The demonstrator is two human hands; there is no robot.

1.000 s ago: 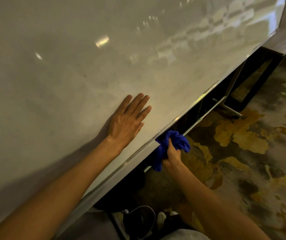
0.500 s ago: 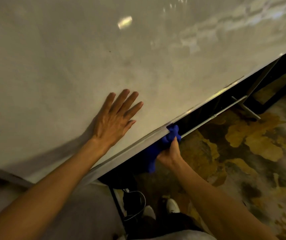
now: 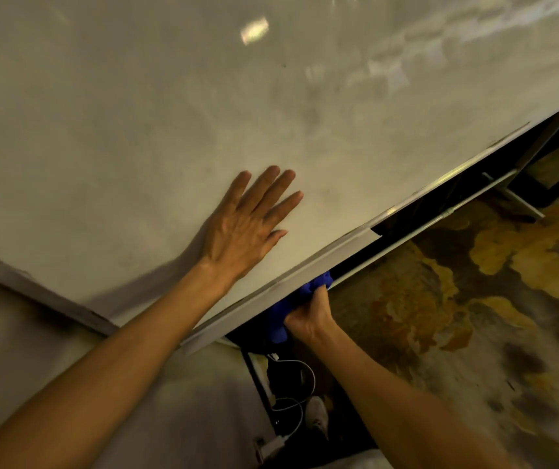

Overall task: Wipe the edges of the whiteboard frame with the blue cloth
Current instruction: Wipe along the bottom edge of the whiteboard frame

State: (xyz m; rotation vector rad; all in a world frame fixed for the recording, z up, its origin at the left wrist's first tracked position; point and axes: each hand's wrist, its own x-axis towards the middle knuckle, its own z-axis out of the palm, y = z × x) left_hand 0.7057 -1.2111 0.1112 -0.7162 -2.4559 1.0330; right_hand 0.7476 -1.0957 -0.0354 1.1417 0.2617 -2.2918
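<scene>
Mottled floor (image 3: 474, 299) under the whiteboard frame (image 3: 305, 265).
Your left hand (image 3: 244, 228) lies flat above it, fingers apart; right hand (image 3: 308, 316) clamps the blue cloth (image 3: 305, 292) below.

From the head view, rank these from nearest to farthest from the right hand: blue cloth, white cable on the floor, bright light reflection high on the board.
1. blue cloth: gripped in the right hand, under the frame edge.
2. white cable: below the hand, on the floor.
3. light reflection: far up the board.
</scene>
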